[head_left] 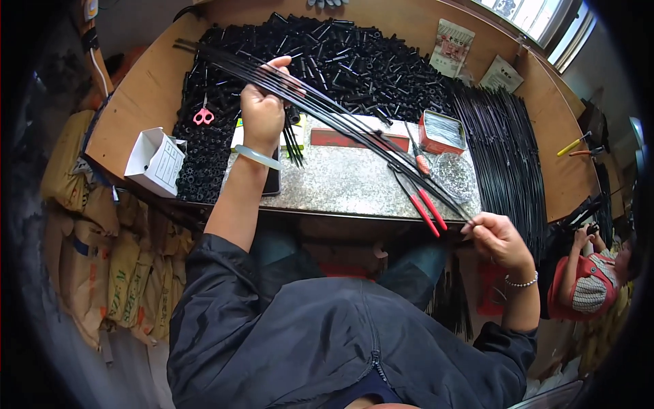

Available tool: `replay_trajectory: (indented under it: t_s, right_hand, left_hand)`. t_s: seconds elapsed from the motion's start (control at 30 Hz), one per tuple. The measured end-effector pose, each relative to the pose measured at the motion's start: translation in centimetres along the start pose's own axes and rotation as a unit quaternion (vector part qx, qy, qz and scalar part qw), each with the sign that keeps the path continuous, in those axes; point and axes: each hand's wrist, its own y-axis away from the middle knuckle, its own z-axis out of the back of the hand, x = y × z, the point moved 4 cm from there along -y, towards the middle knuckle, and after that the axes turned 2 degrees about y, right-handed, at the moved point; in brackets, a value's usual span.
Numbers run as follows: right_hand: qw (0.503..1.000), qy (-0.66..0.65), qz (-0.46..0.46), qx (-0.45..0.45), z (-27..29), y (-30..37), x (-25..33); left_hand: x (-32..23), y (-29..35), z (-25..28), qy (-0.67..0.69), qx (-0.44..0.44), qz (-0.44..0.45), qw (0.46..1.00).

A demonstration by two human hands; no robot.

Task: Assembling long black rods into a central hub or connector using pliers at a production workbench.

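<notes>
A bundle of long thin black rods [340,121] runs slantwise across the worktop, from the upper left down to the lower right. My left hand [262,112] is closed around it near the upper end, above the pile of short black tubes [327,58]. At the lower end, past the worktop's front edge, my right hand [503,238] pinches the rod tips. Under the rods lie red-handled pliers [424,215], their handles jutting over the edge. Several black strands [293,146] show beside my left wrist; whether they belong to the bundle I cannot tell.
Many long black rods [501,150] lie along the right side. A red tin [441,144] of thin pieces and a clear plastic bag [453,178] stand near them. Pink scissors [203,116] and a white box [157,163] are at left. Another person [589,283] sits at right; sacks [129,279] stand left.
</notes>
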Motion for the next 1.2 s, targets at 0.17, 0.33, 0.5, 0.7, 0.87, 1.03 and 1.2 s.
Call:
replay_trajectory:
  t_s: [0.17, 0.33, 0.5, 0.7, 0.87, 1.03, 1.2]
  right_hand:
    - [0.996, -0.050, 0.067, -0.029, 6.5, 2.0, -1.9]
    - [0.988, -0.052, 0.095, -0.106, 5.6, 0.4, -0.6]
    - [0.975, -0.065, 0.159, -0.137, 4.5, -0.7, 1.8]
    - [0.988, -0.060, 0.111, -0.089, 0.9, -2.1, 2.5]
    - [0.989, 0.024, 0.140, -0.036, -3.4, -1.7, 3.5]
    - [0.993, -0.037, 0.107, -0.043, -5.8, -1.3, 2.8]
    - [0.844, 0.179, 0.250, -0.439, -4.9, 4.4, -4.1]
  left_hand:
    - [-0.2, -0.6, 2.1, -0.029, -0.027, 0.002, 0.999]
    - [-0.8, -0.6, 2.3, -0.043, -0.020, 0.009, 0.999]
    - [-2.6, -0.3, 1.7, -0.083, -0.015, 0.014, 0.996]
    - [-3.8, 1.8, -1.8, -0.110, 0.108, 0.083, 0.985]
    - [-3.9, 3.4, -7.3, -0.100, 0.153, 0.020, 0.983]
    - [-2.8, 4.0, -4.0, 0.009, 0.148, 0.018, 0.989]
    - [-5.4, 4.0, -3.6, -0.111, 0.059, -0.043, 0.991]
